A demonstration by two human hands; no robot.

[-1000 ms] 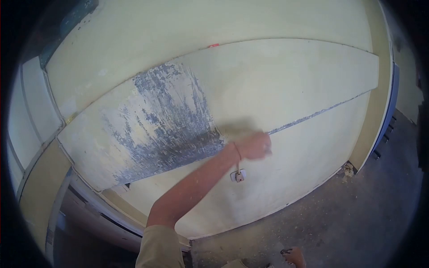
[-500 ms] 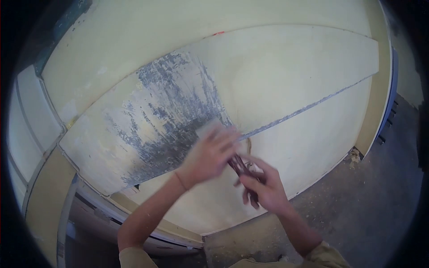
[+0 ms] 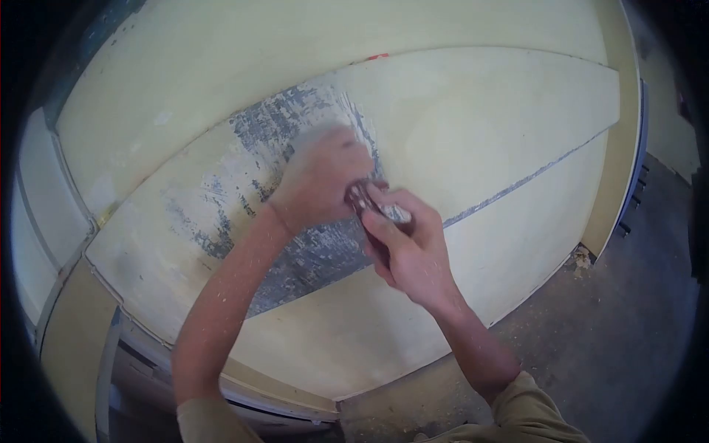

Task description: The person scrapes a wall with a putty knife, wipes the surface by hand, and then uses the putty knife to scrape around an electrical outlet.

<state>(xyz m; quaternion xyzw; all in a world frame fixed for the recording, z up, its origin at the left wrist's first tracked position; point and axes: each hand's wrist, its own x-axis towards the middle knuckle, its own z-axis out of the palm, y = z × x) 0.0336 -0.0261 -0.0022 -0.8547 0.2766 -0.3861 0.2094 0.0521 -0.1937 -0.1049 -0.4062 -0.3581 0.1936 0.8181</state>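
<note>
In the head view a cream-painted panel [image 3: 473,125] carries a rough patch [image 3: 273,122] where the paint is worn to grey. My left hand [image 3: 325,177] is closed over the front of a scraper, against that patch; motion blurs its fingers. The scraper's blade is mostly hidden behind this hand. My right hand [image 3: 410,244] wraps the scraper's dark reddish handle [image 3: 360,198], just below and right of the left hand. Something pale and shiny shows between the right thumb and fingers; I cannot make out what it is.
A narrow grey strip [image 3: 509,181] of bared surface runs right across the panel. A cream upright edge [image 3: 613,148] borders it at the right. Crumbled debris [image 3: 581,258] lies at the panel's lower right corner, beside the grey floor [image 3: 598,317].
Both hands have moved upward with the scraper, the left one up and slightly left over the grey patch. The view has shifted a little.
</note>
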